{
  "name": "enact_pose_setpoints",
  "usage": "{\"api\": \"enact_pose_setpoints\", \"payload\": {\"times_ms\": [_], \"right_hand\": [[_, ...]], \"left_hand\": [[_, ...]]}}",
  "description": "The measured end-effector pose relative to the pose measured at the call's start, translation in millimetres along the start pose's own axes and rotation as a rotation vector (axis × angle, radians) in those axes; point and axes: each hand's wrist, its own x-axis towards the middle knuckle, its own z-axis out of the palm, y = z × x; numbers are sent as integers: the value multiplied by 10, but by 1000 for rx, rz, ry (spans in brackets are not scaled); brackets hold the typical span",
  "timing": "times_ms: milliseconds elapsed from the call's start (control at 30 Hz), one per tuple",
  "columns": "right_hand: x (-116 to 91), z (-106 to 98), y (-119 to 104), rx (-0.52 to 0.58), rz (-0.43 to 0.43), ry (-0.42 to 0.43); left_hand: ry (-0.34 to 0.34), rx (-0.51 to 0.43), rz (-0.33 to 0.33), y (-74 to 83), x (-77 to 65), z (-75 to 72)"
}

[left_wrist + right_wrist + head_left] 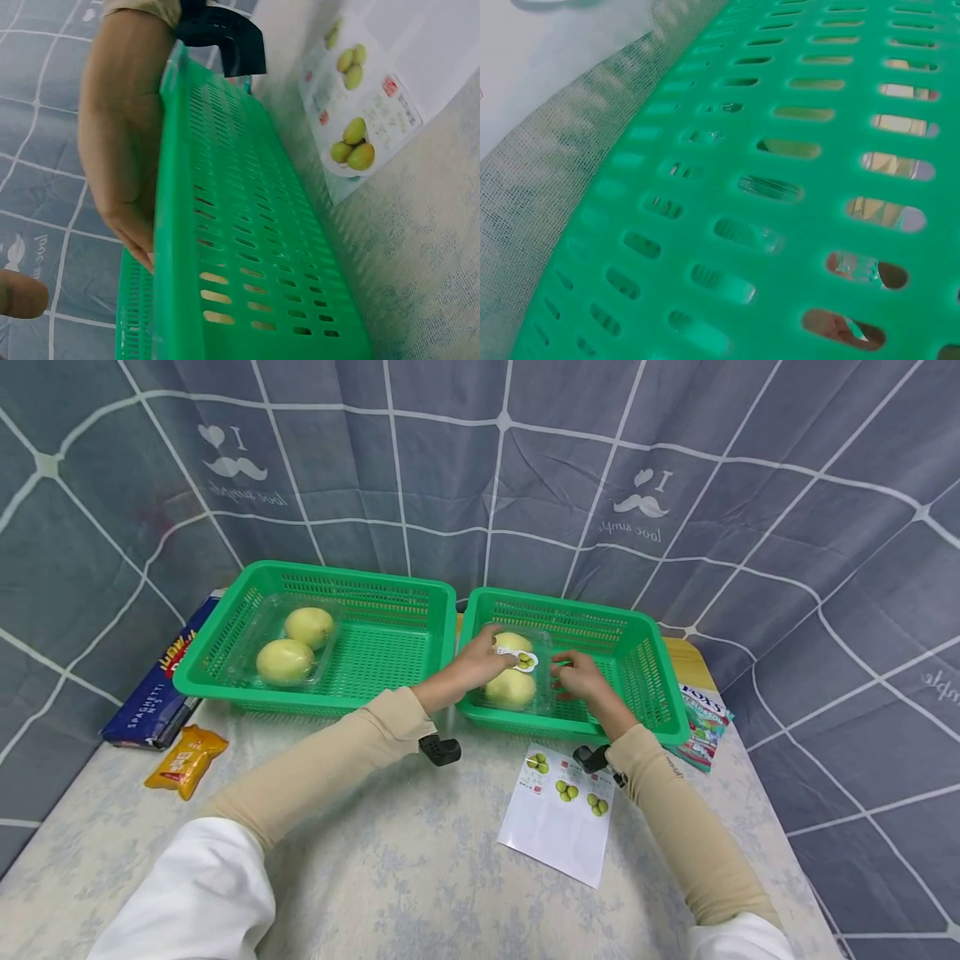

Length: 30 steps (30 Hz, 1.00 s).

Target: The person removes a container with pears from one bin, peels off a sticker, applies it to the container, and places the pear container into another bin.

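Observation:
In the head view, a clear plastic box (542, 689) with two yellow-green fruits (510, 688) sits at the left end of the right green basket (652, 693). A white sticker (529, 667) with a fruit picture lies over the box's top. My left hand (476, 664) reaches over the box, its thumb touching the sticker. My right hand (583, 683) is at the box's right side, fingers loosely bent; whether they touch the box I cannot tell. The left wrist view shows the right hand (124, 135) behind the basket wall. Only basket slots fill most of the right wrist view.
Another green basket (352, 572) on the left contains a clear box (243, 647) with two fruits. A sticker sheet (558, 831) lies in front of the right basket. Around them are a spaghetti box (150, 706), an orange packet (187, 760) and a teal-and-red packet (705, 727).

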Motion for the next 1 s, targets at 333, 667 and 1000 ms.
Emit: {"api": "enact_pose_setpoints", "payload": {"times_ms": [333,667,1000], "right_hand": [[-22,10,55,3,-22,-26],[-107,-41,83,-48,-54,-14],[-129,-112,64,-35,-64,-13]], "left_hand": [[30,-355,-15,-155,-169,-518],[226,-305,-36,-515,-493,-1473],[626,162,-145,-1023,-822,-2278]]}}
